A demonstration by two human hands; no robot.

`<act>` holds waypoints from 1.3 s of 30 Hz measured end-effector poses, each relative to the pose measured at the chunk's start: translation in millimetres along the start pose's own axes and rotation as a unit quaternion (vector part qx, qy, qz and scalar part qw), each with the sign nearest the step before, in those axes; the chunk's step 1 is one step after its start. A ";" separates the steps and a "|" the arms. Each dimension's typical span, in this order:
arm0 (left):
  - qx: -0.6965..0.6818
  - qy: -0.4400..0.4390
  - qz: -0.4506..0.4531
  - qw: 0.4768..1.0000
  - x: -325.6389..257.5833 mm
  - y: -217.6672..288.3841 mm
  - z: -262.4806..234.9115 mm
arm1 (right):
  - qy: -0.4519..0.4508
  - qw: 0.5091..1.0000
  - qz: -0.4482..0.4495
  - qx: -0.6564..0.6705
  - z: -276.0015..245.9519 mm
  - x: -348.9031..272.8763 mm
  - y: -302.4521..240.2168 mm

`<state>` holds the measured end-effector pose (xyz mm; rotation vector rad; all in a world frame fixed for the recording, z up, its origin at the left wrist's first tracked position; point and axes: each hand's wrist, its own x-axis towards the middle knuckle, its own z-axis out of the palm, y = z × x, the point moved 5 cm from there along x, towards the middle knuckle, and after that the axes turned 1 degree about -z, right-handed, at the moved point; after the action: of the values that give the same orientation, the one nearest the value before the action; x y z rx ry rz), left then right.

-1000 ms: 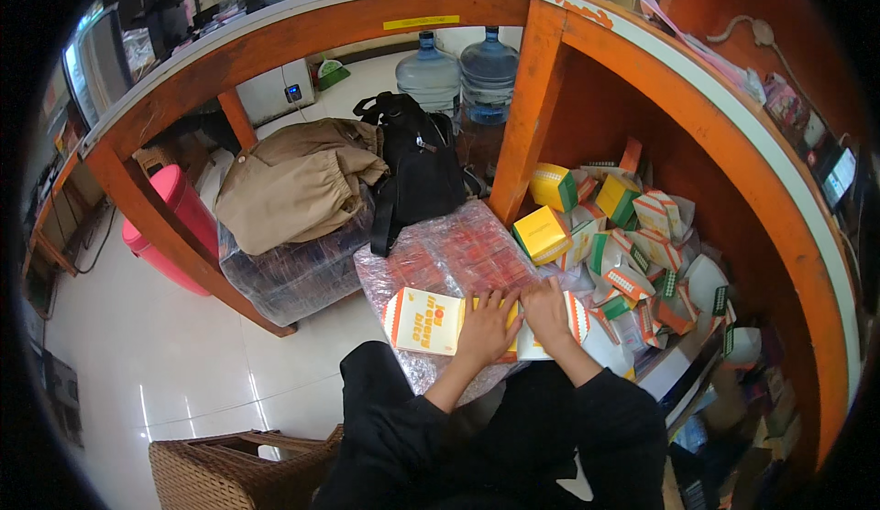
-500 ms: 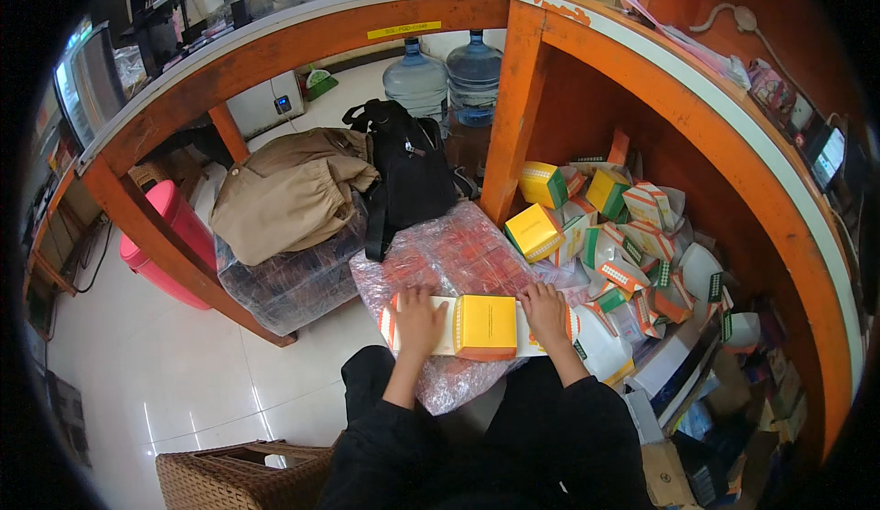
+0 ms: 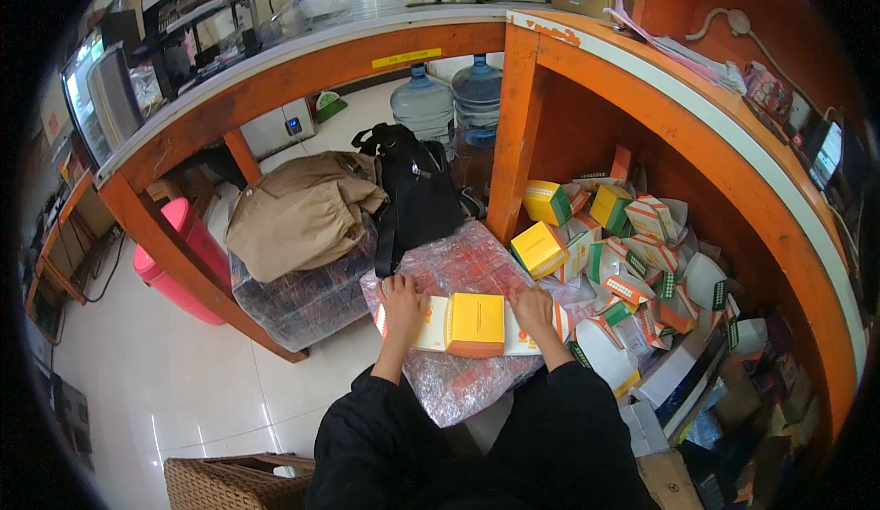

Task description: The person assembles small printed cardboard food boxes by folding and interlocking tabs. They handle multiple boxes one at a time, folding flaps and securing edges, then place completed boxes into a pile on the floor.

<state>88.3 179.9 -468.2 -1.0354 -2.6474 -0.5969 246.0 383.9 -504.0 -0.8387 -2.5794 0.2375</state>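
A partly folded paper carton (image 3: 477, 318) lies across the plastic-wrapped pack (image 3: 458, 391) in front of me, its yellow panel facing up and its white, orange-patterned flaps reaching out to both sides. Over the left flap is my left hand (image 3: 401, 308), its fingers bent down along the far edge and gripping it. My right hand (image 3: 533, 312) curls over the right flap, fingers closed and knuckles up; the palm side is hidden. To the right, several folded cartons (image 3: 541, 250) in yellow, green, white and orange are heaped in an orange compartment.
A black backpack (image 3: 422, 200) and a tan garment (image 3: 307, 212) rest beyond my left hand on another wrapped pack (image 3: 307, 313). An orange table post (image 3: 518, 134) stands ahead. A pink bin (image 3: 179, 267), water jugs (image 3: 422, 107) and a wicker seat (image 3: 234, 484) surround the spot.
My fingers, earlier spread flat on the flaps, now bend over them. The right hand has shifted slightly inward and curled. The view has tilted a little upward.
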 end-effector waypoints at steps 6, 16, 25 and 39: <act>-0.193 0.007 0.152 0.969 -3.7 105.4 -0.8 | 0.074 0.997 -0.019 -0.004 -3.0 -13.2 -8.6; -0.246 -0.094 0.189 0.946 -20.0 122.2 25.3 | 0.163 0.748 0.396 0.507 68.5 58.9 122.7; -0.425 -0.146 0.083 0.889 -17.0 111.5 14.7 | 0.166 0.444 0.181 0.862 -44.8 56.1 85.3; -0.799 -0.176 -0.214 0.534 -20.2 78.2 52.5 | 0.131 0.400 0.243 0.874 -17.7 -52.3 -5.1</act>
<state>153.1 243.8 -499.8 -0.5552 -1.8454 -3.5223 289.3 349.3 -504.1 -0.4330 -0.4851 2.1174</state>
